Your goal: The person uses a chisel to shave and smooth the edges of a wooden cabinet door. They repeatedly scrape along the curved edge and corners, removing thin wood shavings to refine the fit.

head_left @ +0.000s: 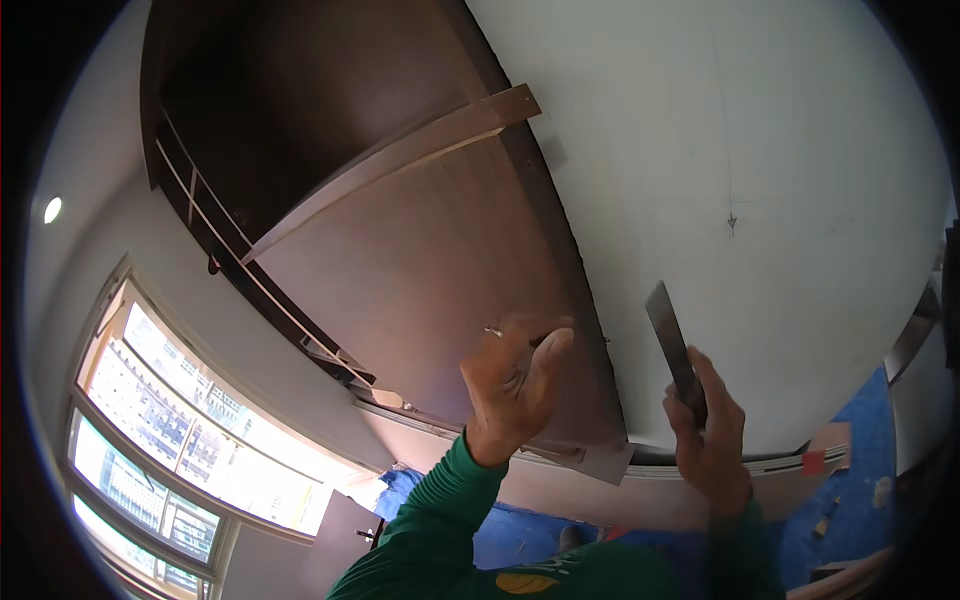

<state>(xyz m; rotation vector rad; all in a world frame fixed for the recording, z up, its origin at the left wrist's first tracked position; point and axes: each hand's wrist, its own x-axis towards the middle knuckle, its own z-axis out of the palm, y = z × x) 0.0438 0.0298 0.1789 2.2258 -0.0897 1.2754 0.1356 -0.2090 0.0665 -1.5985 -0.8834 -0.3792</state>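
Note:
My right hand [710, 430] grips a flat-bladed scraper [668, 325], its grey blade pointing up in front of the pale wall [800, 290]. The handle is mostly hidden in my fingers. My left hand [512, 380] is raised before the brown cabinet panel [420, 290], near its right edge. Its fingers are curled in with the thumb against them; whatever they may hold is hidden. A small metallic glint [493, 331] shows at the back of that hand. Both arms wear green sleeves.
A brown wooden strip [400, 160] crosses the cabinet and juts past its dark edge. Stacked boards [700, 485] lie along the wall's foot. Blue sheeting [860, 450] covers the floor, with a brush [827, 517] on it. A bright window [190, 430] is at left.

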